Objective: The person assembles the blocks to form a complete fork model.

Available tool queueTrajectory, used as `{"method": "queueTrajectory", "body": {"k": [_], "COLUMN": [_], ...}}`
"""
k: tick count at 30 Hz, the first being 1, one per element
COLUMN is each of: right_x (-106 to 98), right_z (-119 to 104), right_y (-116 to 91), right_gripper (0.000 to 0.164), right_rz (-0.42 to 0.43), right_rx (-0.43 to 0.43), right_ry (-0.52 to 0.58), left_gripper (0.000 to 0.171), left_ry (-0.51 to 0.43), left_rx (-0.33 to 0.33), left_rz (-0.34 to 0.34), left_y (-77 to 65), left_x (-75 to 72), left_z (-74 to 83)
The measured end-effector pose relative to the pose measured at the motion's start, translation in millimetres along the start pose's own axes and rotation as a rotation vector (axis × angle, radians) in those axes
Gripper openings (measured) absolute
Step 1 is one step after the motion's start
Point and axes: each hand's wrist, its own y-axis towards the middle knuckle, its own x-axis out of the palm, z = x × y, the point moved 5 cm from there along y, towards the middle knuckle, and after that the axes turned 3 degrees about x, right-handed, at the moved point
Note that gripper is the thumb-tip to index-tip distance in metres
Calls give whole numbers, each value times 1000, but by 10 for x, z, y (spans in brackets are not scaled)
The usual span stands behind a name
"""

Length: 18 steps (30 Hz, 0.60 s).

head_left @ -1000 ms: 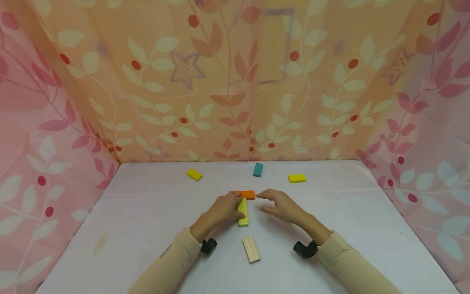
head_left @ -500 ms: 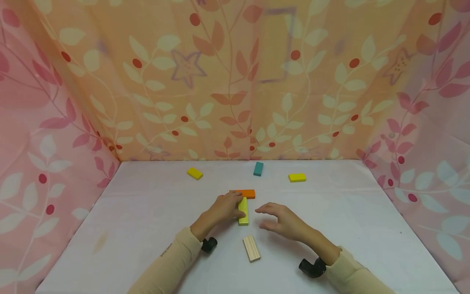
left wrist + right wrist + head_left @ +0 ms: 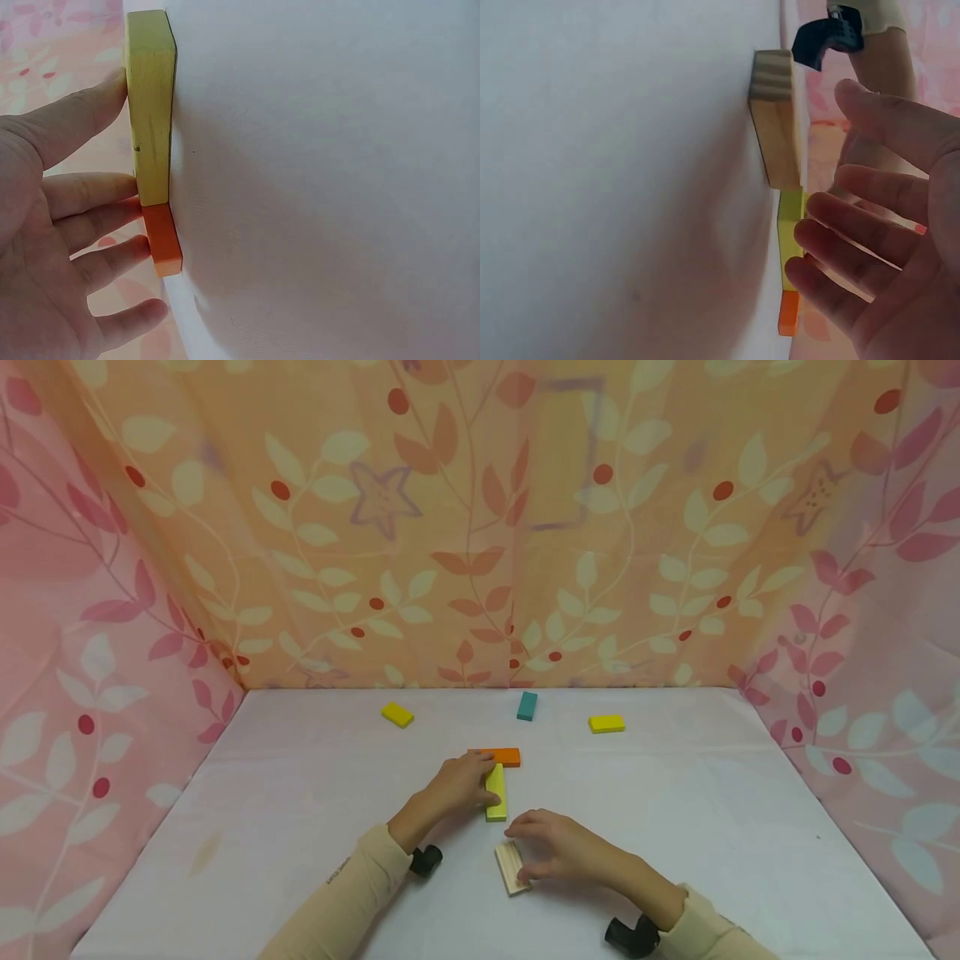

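Note:
In the head view a light yellow-green wooden block (image 3: 496,797) lies lengthwise, its far end against an orange block (image 3: 504,757) set crosswise. My left hand (image 3: 461,783) rests on both: in the left wrist view the thumb and index fingertip touch the yellow-green block (image 3: 152,124), while other fairly straight fingers touch the orange block (image 3: 163,240). A plain striped wooden block (image 3: 510,867) lies nearer to me, slightly turned. Over its right side hovers my right hand (image 3: 573,852), fingers spread and nothing gripped. The right wrist view shows its fingertips beside the plain block (image 3: 776,139).
Farther back on the white tabletop (image 3: 315,777) lie a yellow block (image 3: 397,715) at left, a teal block (image 3: 527,706) in the middle and another yellow block (image 3: 607,723) at right. Floral cloth (image 3: 480,527) walls in the back and sides.
My right hand has moved from beside the orange block back toward me, and now hovers over the plain wooden block. The left hand has stayed in place.

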Motion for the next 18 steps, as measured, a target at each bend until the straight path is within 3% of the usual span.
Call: {"method": "queueTrajectory", "body": {"k": [8, 18], "right_x": [105, 111], "right_z": [-28, -107], "right_y": [-4, -33], "right_gripper": [48, 49], "right_rz": [-71, -68], "right_rx": [-18, -55], "right_ry": [-62, -138], "left_gripper": [66, 61], "left_ry": [10, 0], "left_rx": [2, 2], "left_rz": [4, 5], "left_y": [6, 5], "left_x": [14, 8], "left_z": [-11, 2]}}
